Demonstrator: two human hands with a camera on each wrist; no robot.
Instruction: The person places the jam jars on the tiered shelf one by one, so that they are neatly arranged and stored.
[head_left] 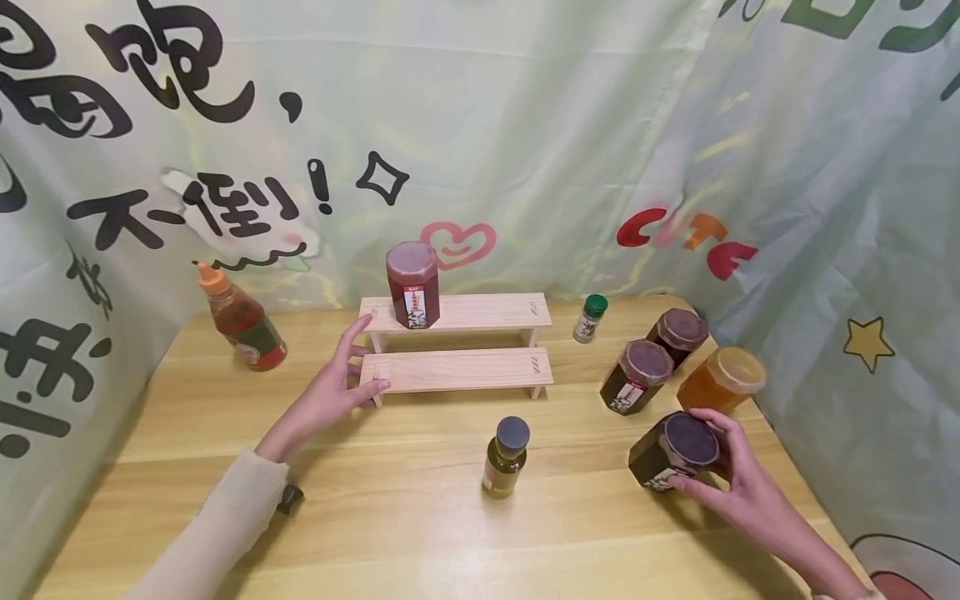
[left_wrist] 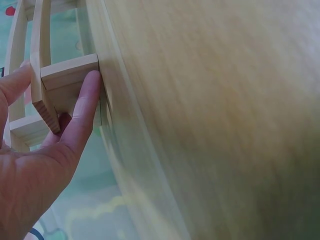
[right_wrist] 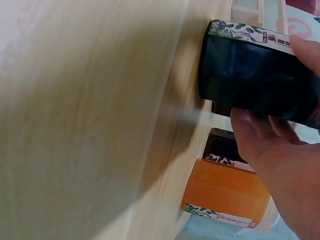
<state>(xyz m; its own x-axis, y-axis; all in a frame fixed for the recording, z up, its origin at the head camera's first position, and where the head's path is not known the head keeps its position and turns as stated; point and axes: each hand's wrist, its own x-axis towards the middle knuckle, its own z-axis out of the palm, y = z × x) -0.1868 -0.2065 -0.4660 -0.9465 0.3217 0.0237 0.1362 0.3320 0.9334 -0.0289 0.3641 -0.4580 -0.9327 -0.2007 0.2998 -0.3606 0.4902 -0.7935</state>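
Observation:
My right hand [head_left: 742, 483] grips a dark, faceted jar [head_left: 670, 454] with a purple lid, thumb on one side and fingers on the other. In the right wrist view the jar [right_wrist: 250, 70] shows a floral label; a gap to the tabletop cannot be told for sure. My left hand [head_left: 337, 379] holds the left end of a two-step wooden stand [head_left: 457, 371], thumb at the lower step's front and fingers spread toward the upper step. The left wrist view shows the thumb against the stand's end [left_wrist: 70, 70]. A dark red jar [head_left: 414, 287] stands on the upper step's left part.
Two dark jars [head_left: 637, 377] [head_left: 677, 335] and an amber jar [head_left: 722, 379] stand at the right. A green-capped shaker [head_left: 590, 318] is behind them. One small dark-capped bottle [head_left: 506, 458] stands before the stand, and a red sauce bottle [head_left: 243, 321] at the left. Printed cloth [head_left: 525, 150] hangs behind.

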